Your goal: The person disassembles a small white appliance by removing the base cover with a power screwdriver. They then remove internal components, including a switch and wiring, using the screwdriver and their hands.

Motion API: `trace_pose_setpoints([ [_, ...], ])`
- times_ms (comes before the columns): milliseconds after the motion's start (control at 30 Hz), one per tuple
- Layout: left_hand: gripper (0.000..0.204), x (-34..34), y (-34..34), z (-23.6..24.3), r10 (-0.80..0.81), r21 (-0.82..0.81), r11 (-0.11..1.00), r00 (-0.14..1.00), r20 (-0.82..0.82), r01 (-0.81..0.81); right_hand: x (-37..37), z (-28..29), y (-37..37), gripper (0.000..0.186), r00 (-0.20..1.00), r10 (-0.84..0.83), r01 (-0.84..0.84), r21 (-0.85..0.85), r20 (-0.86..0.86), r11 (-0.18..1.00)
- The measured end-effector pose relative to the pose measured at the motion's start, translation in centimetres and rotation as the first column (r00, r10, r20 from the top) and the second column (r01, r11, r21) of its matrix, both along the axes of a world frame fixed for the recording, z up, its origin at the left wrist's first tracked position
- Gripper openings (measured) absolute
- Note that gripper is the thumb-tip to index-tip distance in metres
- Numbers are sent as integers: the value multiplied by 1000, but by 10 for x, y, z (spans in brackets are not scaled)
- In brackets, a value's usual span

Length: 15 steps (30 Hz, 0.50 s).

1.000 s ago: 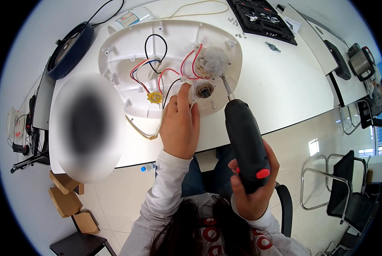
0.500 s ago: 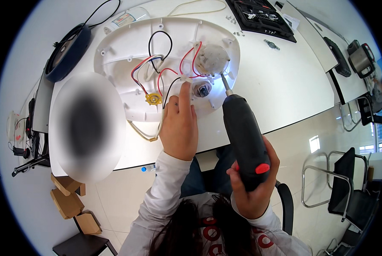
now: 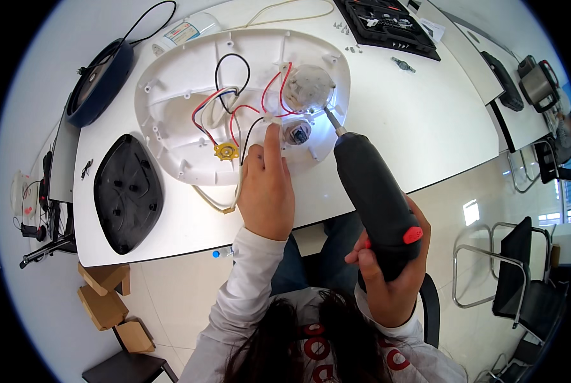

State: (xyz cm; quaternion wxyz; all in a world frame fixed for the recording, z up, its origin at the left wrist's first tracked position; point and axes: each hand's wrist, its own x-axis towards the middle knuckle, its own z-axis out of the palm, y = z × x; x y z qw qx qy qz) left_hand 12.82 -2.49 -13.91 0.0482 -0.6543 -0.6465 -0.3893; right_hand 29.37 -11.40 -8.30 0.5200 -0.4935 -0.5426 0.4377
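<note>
A white plastic shell lies with its inside facing up on the table, wires running across it. My left hand rests over its near edge, index finger stretched onto a small pale fitting by the red wires, the other fingers partly bent. My right hand grips a black electric screwdriver with a red button. Its lit bit points at the near right edge of a round whitish motor-like housing; whether it touches a screw is unclear. Nearby sit a small dark round part and a yellow disc-shaped part.
A black oval cover lies at the left of the white table. Behind are a dark blue round object, a clear bottle, loose screws and a black tool case. Chairs stand at right.
The white shell has shifted slightly left. The screwdriver's rear has swung right and its bit a little left and up. The blur at the left is gone, showing the black cover.
</note>
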Motion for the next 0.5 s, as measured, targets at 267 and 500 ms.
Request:
trace_pose_setpoints([
  [267,57,0,0,-2,5,14,1000,1000,-8,-4,0,4,2,71,997,-9,8,22,78,1000],
  [500,57,-1,0,-3,3,9,1000,1000,-9,-3,0,8,2,71,997,-9,7,20,79,1000],
])
